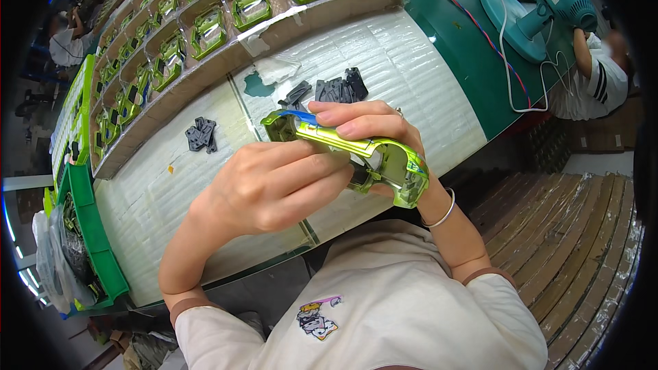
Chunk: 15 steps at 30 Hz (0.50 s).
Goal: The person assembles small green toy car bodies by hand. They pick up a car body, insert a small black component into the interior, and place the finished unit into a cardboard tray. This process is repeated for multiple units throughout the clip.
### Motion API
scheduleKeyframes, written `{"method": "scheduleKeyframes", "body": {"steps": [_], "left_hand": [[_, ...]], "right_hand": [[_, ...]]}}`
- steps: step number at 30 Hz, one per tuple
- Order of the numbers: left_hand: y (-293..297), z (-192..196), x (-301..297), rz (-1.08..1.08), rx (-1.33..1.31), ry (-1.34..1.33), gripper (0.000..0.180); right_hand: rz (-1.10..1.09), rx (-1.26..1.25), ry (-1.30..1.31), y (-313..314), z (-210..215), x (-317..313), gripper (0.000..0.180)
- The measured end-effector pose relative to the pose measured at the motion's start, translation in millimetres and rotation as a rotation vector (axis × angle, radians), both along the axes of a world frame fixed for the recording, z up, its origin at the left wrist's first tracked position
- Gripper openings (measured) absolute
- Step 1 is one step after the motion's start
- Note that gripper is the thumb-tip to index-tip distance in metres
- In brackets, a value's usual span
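While both hands grip it: one glossy green shell [384, 157], held above the desk [411, 82].
Left hand [274, 185] wraps its middle, right hand [363, 127] clasps from behind; black clips [339, 89] beyond.

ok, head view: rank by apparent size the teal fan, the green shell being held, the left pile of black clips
1. Teal fan, partly cut off by the frame.
2. Green shell, close to the fan in apparent size; it is nearer the camera, so this order is unsure.
3. Left pile of black clips, clearly smallest.

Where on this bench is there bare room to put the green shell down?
Free: white padded mat left of both hands, below the small black clips; also mat right of the larger black parts pile. Crowded: cardboard divider tray along the back.
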<state>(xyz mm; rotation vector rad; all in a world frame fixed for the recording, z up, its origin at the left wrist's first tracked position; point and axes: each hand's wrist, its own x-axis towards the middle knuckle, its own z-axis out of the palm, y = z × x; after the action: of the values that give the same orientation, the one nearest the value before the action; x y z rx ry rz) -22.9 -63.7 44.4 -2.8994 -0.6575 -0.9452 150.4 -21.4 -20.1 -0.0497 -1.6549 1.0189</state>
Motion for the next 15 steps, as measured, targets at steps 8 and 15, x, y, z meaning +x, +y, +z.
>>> {"method": "scheduleKeyframes", "body": {"steps": [8,15], "left_hand": [[-0.6,0.9,2.4,0.018,-0.336,-0.054,0.022],[-0.9,-3.3,5.2,-0.003,-0.363,-0.169,0.022]], "right_hand": [[-0.002,-0.082,0.025,-0.7,-1.4,-0.8,0.044],[0.032,-0.143,0.029,-4.5,1.5,-2.4,0.055]]}}
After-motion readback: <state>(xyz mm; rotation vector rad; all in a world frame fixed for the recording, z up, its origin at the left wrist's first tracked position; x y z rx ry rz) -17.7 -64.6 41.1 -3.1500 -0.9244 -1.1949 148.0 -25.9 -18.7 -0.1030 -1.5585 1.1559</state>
